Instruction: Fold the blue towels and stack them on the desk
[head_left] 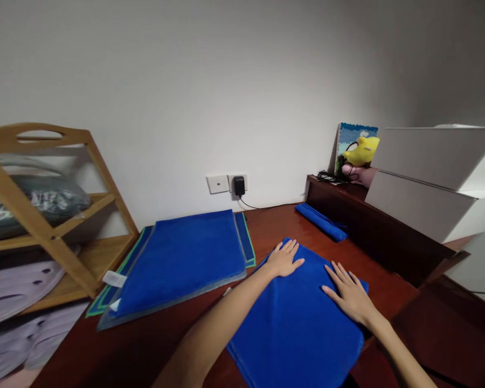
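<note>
A blue cloth (297,318) lies spread on the dark red-brown table (262,221), its near end reaching the bottom of the view. My left hand (283,260) rests flat on its far part, fingers spread. On the cloth's right side lies my right hand (348,293), also flat with fingers apart. Neither hand grips anything. Left of them is a stack of flat cloths (189,253), blue on top, with grey and green-edged ones beneath and white tags at the left. A rolled or folded blue cloth (321,221) sits at the back right.
At left stands a wooden rack (101,167) with a plastic-wrapped bundle (52,196) and pale purple slippers (20,291). A black plug adapter (239,186) is in the wall socket, its cord trailing right. White boxes (424,205) and a yellow plush toy (361,152) occupy the raised ledge.
</note>
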Tool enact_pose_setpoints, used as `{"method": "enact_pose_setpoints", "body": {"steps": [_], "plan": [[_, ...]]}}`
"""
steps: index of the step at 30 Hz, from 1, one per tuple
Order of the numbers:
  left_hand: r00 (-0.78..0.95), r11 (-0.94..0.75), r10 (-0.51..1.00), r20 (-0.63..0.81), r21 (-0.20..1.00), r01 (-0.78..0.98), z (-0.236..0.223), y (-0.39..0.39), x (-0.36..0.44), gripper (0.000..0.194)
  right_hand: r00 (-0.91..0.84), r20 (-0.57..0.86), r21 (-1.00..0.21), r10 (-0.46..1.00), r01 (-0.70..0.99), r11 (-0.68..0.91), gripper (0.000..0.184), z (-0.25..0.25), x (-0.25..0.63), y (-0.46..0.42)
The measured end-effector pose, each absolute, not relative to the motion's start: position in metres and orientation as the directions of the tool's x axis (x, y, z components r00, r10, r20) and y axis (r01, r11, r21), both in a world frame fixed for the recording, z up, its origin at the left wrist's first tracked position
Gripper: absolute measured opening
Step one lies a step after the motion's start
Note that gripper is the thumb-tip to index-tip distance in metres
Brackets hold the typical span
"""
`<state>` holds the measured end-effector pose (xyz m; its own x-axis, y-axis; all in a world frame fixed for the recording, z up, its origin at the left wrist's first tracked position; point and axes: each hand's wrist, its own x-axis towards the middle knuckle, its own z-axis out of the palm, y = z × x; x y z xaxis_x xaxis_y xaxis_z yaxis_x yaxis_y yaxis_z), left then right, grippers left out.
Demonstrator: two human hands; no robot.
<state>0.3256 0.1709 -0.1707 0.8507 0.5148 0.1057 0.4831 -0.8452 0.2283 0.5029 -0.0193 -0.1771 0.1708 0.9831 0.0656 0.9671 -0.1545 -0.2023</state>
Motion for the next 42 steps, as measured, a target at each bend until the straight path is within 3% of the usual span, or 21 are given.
{"method": "enact_pose_setpoints", "body": {"steps": [7,12,15,23,26,30,32,36,39,42], "plan": [[0.785,-0.831,0.556,0.272,0.207,0.517,-0.142,0.140,0.304,0.063,0.188,-0.007,-0.214,0.982,0.959,-0.185,0.078,-0.158,0.514,-0.011],[0.845,-0.848,0.514,0.145,0.230,0.477,-0.131,0.078,0.230,0.066,-0.067,0.065,-0.263,0.996,0.961,0.082,0.070,-0.140,0.503,0.038],[0.866,-0.847,0.497,0.050,0.245,0.472,-0.135,0.055,0.198,0.069,-0.126,0.046,-0.275,0.991,0.952,0.134,0.069,-0.151,0.496,0.064],[0.877,-0.849,0.479,0.049,0.279,0.448,-0.134,0.047,0.183,0.063,-0.106,0.049,-0.237,0.993,0.965,0.115,0.068,-0.175,0.498,0.071],[0.802,-0.800,0.587,0.107,0.229,0.555,-0.129,0.044,0.166,0.054,-0.086,0.086,-0.233,0.993,0.967,0.104,0.067,-0.169,0.496,0.067],[0.642,-0.666,0.745,0.181,0.136,0.734,-0.128,0.044,0.127,0.043,0.089,0.211,-0.183,0.973,0.982,-0.051,0.065,-0.166,0.511,0.041],[0.600,-0.618,0.786,0.148,0.188,0.764,-0.129,0.048,0.113,0.042,0.194,0.260,-0.124,0.946,0.978,-0.166,0.061,-0.170,0.528,0.016],[0.553,-0.507,0.832,0.045,0.466,0.725,-0.128,0.068,0.109,0.036,0.438,0.293,-0.040,0.850,0.894,-0.447,0.055,-0.184,0.566,-0.034],[0.497,-0.373,0.867,-0.039,0.611,0.698,-0.124,0.083,0.120,0.022,0.516,0.218,-0.147,0.828,0.857,-0.494,0.053,-0.189,0.586,-0.049],[0.500,-0.317,0.859,-0.106,0.658,0.684,-0.119,0.086,0.121,0.024,0.518,0.091,-0.322,0.851,0.823,-0.467,0.046,-0.185,0.596,-0.043]]}}
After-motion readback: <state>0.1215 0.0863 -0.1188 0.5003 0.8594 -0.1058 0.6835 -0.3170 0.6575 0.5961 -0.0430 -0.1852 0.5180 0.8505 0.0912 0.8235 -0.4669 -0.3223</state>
